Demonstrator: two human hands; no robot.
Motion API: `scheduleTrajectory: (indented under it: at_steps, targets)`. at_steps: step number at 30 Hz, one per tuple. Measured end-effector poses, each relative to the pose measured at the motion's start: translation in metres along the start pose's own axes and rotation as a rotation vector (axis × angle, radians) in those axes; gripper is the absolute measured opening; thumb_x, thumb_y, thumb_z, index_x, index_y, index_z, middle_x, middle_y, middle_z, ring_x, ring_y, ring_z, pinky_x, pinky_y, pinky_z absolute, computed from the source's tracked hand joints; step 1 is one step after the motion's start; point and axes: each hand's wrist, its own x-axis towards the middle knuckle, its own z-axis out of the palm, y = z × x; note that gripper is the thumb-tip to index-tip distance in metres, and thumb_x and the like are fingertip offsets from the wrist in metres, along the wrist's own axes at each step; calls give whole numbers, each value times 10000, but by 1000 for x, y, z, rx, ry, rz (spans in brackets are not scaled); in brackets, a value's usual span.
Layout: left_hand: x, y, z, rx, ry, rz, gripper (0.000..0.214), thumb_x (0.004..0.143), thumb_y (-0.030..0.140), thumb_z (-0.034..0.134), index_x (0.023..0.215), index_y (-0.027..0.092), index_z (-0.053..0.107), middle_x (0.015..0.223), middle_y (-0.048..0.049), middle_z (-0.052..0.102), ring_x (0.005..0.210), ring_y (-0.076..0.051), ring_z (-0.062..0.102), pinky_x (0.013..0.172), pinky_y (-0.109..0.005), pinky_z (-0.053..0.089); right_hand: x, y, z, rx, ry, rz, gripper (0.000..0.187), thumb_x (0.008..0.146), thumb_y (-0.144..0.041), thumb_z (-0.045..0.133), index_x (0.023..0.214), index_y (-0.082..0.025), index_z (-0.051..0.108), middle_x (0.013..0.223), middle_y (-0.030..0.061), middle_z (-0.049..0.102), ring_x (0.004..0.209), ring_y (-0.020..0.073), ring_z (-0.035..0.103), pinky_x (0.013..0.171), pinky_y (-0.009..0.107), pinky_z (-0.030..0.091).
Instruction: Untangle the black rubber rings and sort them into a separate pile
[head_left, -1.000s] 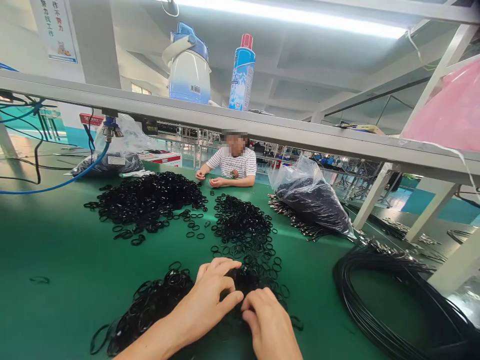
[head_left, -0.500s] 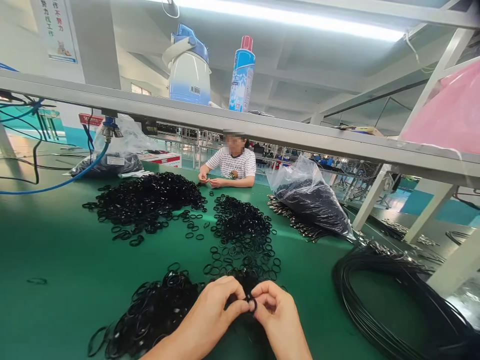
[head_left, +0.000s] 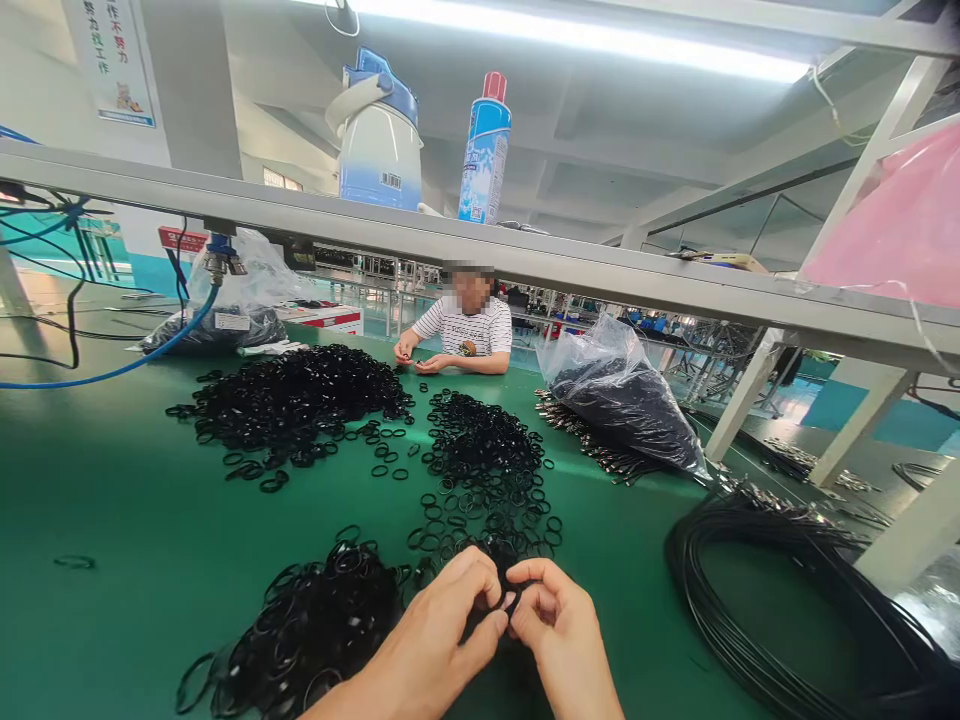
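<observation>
My left hand [head_left: 442, 630] and my right hand [head_left: 555, 625] meet fingertip to fingertip low in the middle of the view, just above the green table [head_left: 112, 500]. Both are pinched on a small black rubber ring [head_left: 509, 601] held between them. Directly under and left of my hands lies a heap of larger black rings [head_left: 307, 625]. Beyond my fingers a spread of small black rings [head_left: 484, 470] runs up the table.
A big pile of black rings [head_left: 292, 395] lies at the far left, a clear bag of dark parts [head_left: 626, 400] at the far right, coiled black cable [head_left: 780, 600] to my right. A person in a striped shirt [head_left: 465, 335] sits opposite. A shelf [head_left: 480, 255] carries a spray can [head_left: 485, 145].
My hands lifted off the ring heap and came together, pinching one small ring between the fingertips; in the last half second they shifted slightly up.
</observation>
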Motion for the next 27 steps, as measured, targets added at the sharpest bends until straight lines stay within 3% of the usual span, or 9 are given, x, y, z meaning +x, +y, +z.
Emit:
scheduleTrajectory:
  at_steps: [9,12,16,19,22,25,27]
  targets:
    - [7,-12,-15,78,50,-38,137,863,196,394,730,223,374,792,32,451,735,-138,428,648,-243,362,7,-4,-34,-653,270,-122,106,810,-248,478,778,-239,579,702,-9,607,662,180,561,626,269,374]
    - [7,-18,-15,104,-13,-34,104,813,164,481,728,213,448,829,26,500,812,-151,467,703,-254,378,10,-2,-44,-807,296,-92,163,846,-296,465,827,-263,624,766,5,640,714,206,582,644,295,384]
    - [5,-21,-12,164,-126,34,161,820,119,484,801,235,594,969,18,556,927,-167,490,785,-274,382,8,-5,-42,-966,262,-176,257,876,-343,445,750,-248,647,983,27,630,882,226,572,693,308,397]
    - [5,-18,-12,220,-87,62,176,836,159,507,731,235,625,964,15,563,914,-169,497,809,-285,382,6,-16,-37,-982,210,-171,227,872,-284,450,738,-240,627,942,14,618,807,185,580,630,270,391]
    - [8,-15,-19,204,-2,2,91,745,167,619,689,216,567,897,23,535,850,-162,505,739,-264,402,1,-32,-34,-976,96,-144,179,841,-223,493,750,-263,641,789,-16,624,713,161,581,611,252,377]
    - [14,-18,-36,176,97,-45,91,755,189,595,814,233,543,886,28,518,823,-158,506,708,-258,407,-10,-40,-29,-973,-124,-173,161,774,-187,602,837,-316,675,784,-33,640,756,168,598,649,239,387]
    - [17,-22,-54,184,149,-53,77,806,224,535,879,242,548,905,21,532,840,-164,513,734,-267,410,-17,-33,-19,-967,-345,-234,268,717,-208,695,924,-379,681,832,-43,650,745,162,610,646,225,399]
